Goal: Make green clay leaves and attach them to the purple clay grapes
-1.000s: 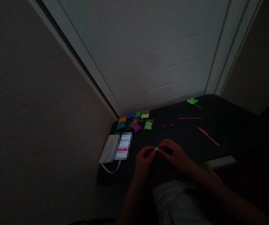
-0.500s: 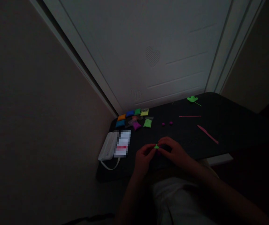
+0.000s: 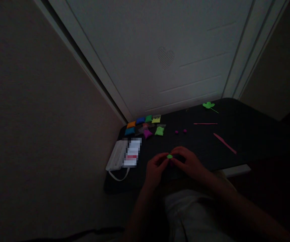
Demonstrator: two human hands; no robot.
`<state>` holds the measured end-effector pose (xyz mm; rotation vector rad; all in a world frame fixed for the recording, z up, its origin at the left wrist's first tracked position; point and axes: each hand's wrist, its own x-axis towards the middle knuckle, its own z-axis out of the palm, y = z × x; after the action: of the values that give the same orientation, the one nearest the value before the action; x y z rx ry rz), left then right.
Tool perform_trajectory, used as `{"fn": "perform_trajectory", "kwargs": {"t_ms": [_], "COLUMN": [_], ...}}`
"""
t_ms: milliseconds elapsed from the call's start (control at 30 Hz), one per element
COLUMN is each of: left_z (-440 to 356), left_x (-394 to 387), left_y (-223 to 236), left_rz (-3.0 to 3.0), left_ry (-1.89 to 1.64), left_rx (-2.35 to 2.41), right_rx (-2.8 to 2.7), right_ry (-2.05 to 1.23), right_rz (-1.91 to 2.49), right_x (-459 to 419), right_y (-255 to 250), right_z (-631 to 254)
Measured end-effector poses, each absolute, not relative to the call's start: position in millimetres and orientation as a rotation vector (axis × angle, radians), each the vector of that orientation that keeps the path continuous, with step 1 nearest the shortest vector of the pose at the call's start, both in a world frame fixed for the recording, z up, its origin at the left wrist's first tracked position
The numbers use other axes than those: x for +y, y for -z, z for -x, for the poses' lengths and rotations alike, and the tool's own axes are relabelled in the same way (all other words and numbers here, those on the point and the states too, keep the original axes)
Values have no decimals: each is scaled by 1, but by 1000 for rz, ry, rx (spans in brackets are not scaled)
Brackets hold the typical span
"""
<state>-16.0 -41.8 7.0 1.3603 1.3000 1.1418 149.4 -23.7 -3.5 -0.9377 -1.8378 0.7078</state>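
Between the fingertips of both hands is a small piece of bright green clay [image 3: 169,156], rounded and flat-looking from above. My left hand [image 3: 155,168] pinches its left side, thumb and fingers closed. From the right, my right hand [image 3: 188,163] pinches the other side. A dim purplish patch shows just under the green piece; what it is I cannot make out. Beyond my hands, two small purple clay balls [image 3: 184,131] lie apart on the dark table [image 3: 160,144].
Several bags of coloured clay [image 3: 140,120] lie at the back left. Nearer stand a white case with a strap [image 3: 116,156] and a blurred bright phone-like panel [image 3: 133,153]. To the right are a thin pink stick [image 3: 205,123], a pink clay knife [image 3: 225,143] and a green clover shape [image 3: 208,105].
The green piece between my fingers has turned from a pointed, cone-like look to a rounder, flatter one. Both hands stay in nearly the same place; the view has shifted slightly.
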Motion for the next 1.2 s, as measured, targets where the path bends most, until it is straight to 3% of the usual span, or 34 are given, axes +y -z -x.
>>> {"fn": "perform_trajectory", "kwargs": {"t_ms": [1200], "left_z": [15], "left_x": [-42], "left_y": [-4], "left_rz": [-1503], "left_ry": [-1123], "left_rx": [1331], "right_rx": [-1845], "right_ry": [-730], "right_rz": [931], "right_x": [-26], "right_y": [-2], "right_z": [-150]}}
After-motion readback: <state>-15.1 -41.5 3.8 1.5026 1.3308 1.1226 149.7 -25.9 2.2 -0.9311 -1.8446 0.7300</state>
